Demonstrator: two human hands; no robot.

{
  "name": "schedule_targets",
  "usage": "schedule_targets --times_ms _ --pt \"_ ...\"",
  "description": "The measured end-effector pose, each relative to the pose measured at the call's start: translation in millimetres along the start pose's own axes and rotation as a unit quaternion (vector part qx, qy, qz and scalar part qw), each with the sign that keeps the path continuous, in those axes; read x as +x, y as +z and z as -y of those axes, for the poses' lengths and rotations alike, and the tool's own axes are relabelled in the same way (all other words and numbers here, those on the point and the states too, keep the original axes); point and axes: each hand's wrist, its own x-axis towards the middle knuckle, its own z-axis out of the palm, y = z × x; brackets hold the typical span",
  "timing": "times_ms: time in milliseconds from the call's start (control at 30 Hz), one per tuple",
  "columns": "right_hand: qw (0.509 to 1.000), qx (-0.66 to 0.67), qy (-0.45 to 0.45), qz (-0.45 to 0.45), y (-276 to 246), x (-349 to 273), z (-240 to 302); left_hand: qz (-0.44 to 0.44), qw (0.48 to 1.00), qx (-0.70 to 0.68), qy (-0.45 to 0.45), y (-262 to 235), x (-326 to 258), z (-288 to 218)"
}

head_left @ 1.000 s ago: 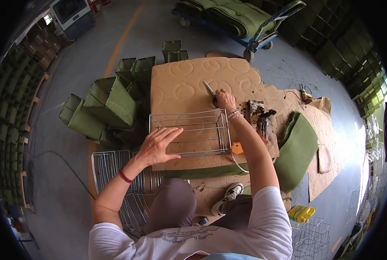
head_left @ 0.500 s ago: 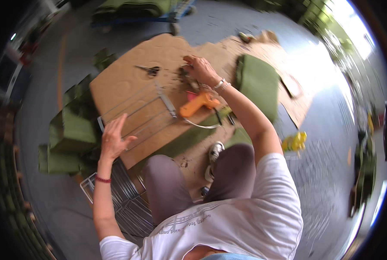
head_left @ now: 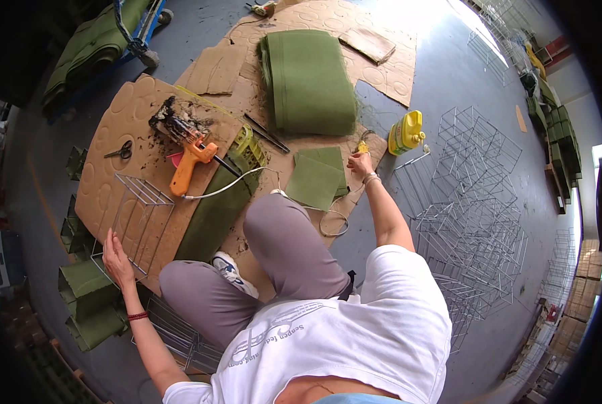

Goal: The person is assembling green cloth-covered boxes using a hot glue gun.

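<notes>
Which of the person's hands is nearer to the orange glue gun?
Left. The left hand rests on the wire frame just below the orange glue gun; the right hand is farther off, by the green felt squares.

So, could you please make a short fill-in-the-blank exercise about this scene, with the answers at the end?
1. The left hand rests on a ____ frame standing on the cardboard.
2. The right hand is at the corner of a small sheet of ____ felt.
3. The orange glue gun lies near the black ____ on the cardboard.
4. The yellow jug stands on the ____.

Answers: wire; green; scissors; floor
</notes>
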Motion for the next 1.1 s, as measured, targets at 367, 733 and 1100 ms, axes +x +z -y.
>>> schedule_targets --times_ms 367,733,1100 --pt "0.902 0.382 0.186 -0.073 41 89 -55 0.002 0.999 0.046 0.005 1 2 -10" --pt "0.645 0.672 0.339 -0.131 67 178 -44 0.01 0.998 0.05 -0.041 -6 -5 0" --pt "0.863 0.391 0.271 -0.172 51 178 -19 0.007 0.998 0.052 -0.038 -7 -5 0"
